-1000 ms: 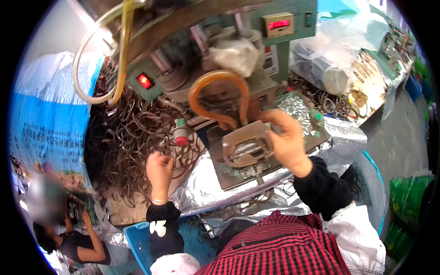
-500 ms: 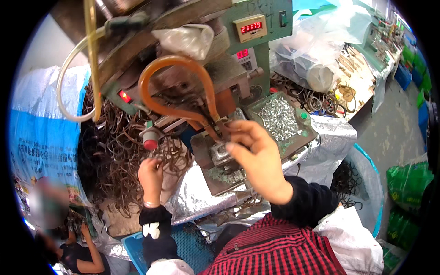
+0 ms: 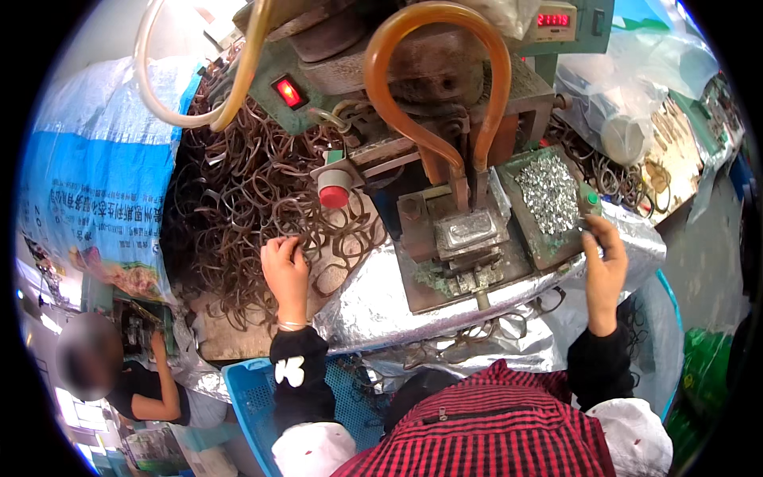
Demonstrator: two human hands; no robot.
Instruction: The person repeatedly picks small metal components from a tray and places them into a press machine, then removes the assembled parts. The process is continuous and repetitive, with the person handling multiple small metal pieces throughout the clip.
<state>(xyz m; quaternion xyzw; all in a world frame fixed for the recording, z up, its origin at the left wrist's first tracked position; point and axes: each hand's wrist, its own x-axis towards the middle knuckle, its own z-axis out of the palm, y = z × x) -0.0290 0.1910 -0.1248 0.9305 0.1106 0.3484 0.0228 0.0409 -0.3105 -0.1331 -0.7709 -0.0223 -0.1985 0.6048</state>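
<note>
My left hand (image 3: 286,274) is closed in a pinch at the edge of a pile of brown curved bands (image 3: 238,199). Whatever its fingertips hold is too small to make out. Fingers curled together, my right hand (image 3: 606,266) is at the right edge of a tray (image 3: 547,258) of small silver metal pieces (image 3: 550,195), just below a green button (image 3: 590,199); what its fingertips hold, if anything, is hidden. Between my hands is the press's metal die block (image 3: 470,230), under a looped orange tube (image 3: 373,67). Neither hand touches the die.
A red push button (image 3: 333,195) juts out left of the die. Silver foil sheeting (image 3: 358,314) covers the front edge. Below are a blue basket (image 3: 250,397) and a blue-rimmed bag (image 3: 671,318). At far left, another person (image 3: 155,389) works.
My right hand has left the die block and moved right to the tray of silver pieces. My left hand stays by the brown bands. The head view has shifted, showing the die more fully.
</note>
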